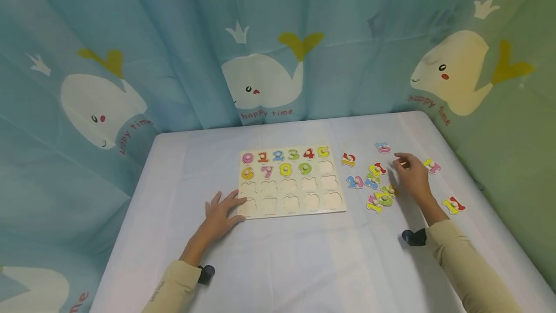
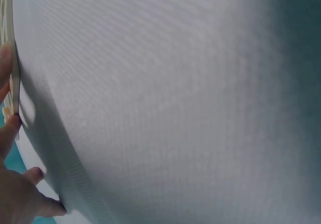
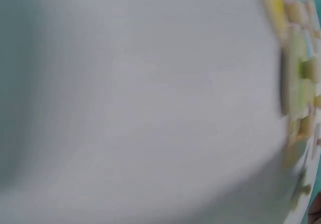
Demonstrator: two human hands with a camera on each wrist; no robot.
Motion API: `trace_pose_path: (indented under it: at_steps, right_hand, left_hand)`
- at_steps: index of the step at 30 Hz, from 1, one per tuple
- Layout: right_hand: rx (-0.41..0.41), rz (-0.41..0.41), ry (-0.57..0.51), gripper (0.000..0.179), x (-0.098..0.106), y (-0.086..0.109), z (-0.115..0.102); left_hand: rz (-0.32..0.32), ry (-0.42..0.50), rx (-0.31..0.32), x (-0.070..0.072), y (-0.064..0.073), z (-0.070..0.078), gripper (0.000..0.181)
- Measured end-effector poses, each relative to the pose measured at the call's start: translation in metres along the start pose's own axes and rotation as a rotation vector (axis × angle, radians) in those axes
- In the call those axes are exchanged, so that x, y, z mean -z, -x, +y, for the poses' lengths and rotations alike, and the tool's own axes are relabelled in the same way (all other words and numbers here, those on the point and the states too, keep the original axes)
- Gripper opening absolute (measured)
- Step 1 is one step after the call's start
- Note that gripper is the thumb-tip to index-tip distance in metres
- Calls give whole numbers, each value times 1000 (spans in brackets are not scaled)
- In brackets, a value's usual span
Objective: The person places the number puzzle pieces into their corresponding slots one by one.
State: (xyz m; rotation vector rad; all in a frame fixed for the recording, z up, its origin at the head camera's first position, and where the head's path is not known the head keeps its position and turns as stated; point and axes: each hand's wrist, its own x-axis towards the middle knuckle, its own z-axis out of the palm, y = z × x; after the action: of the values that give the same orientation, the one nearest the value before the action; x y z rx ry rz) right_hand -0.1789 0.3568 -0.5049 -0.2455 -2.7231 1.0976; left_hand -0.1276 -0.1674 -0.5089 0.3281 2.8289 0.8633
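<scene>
A cream wooden number puzzle board (image 1: 278, 211) lies on the table, with colourful digits 0 to 9 set in its upper rows and recesses below. My left hand (image 1: 220, 214) rests at its lower left corner, fingers spread; in the left wrist view the fingers touch the board's edge (image 2: 16, 78). My right hand (image 1: 411, 174) hovers at the right, fingers loosely bent and nothing visible between them. Beside it lie knobbed number pieces, among them a pink-and-blue one (image 1: 383, 147), a 20 (image 1: 354, 182) and a red-and-yellow one (image 1: 377, 169).
More pieces lie farther out: a 15 (image 1: 348, 160), a yellow-and-pink piece (image 1: 432, 166) near the right edge and a 17 (image 1: 453, 205) below it. The white-covered table (image 1: 304, 264) meets a blue whale-print curtain (image 1: 187, 62) behind.
</scene>
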Motion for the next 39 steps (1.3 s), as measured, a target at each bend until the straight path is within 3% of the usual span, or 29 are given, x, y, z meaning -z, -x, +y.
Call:
trace_pose_path:
  at_steps: [4,10,17,26,34,39]
  right_hand:
    - [-68,48,-10,39,-5,-22,-7]
    - [-125,59,-16,41,-12,-41,-13]
    - [-206,65,-22,41,-22,-53,-18]
    - [-291,16,-2,45,-26,-59,-6]
    - [-278,4,24,44,-31,-62,-8]
    - [-165,-2,10,43,-37,-66,-17]
  left_hand:
    - [2,17,-8,-3,0,1,49]
    - [4,31,-17,-5,0,3,48]
    - [21,34,-18,-4,0,5,48]
    - [13,23,0,-7,0,8,48]
    - [25,30,-18,-7,4,6,48]
    - [38,-1,-4,-3,4,2,48]
